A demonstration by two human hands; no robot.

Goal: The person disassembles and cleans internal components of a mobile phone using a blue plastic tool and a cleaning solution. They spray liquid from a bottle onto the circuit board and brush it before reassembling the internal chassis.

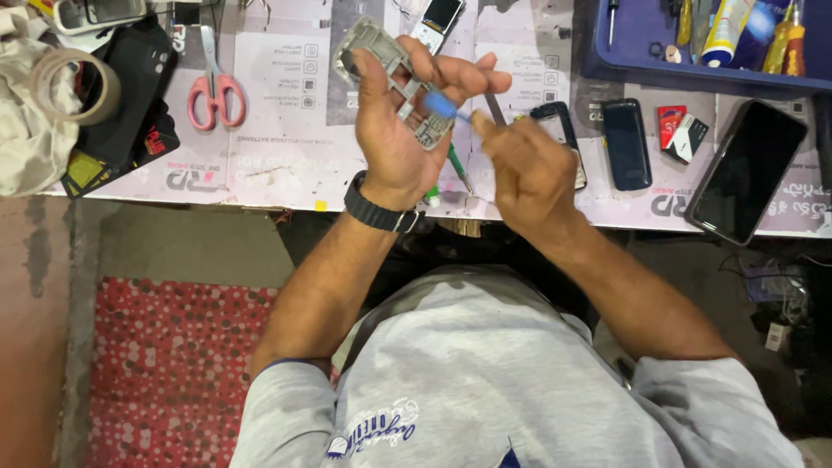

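Note:
My left hand [400, 121] grips a grey metal phone frame [381, 65], held tilted above the workbench. My right hand [524, 169] pinches a small blue-handled tool [442, 106] whose tip touches the lower part of the frame. A black band [379, 212] sits on my left wrist. A green-handled screwdriver [455, 165] lies on the bench below my hands, partly hidden by them.
Pink scissors [215, 95], a tape roll [74, 82] and a black case [130, 95] lie at the left. A dark phone shell [626, 143], a large black phone [747, 169] and a blue tray [607, 61] of tools sit at the right. A small phone [438, 22] lies at the back.

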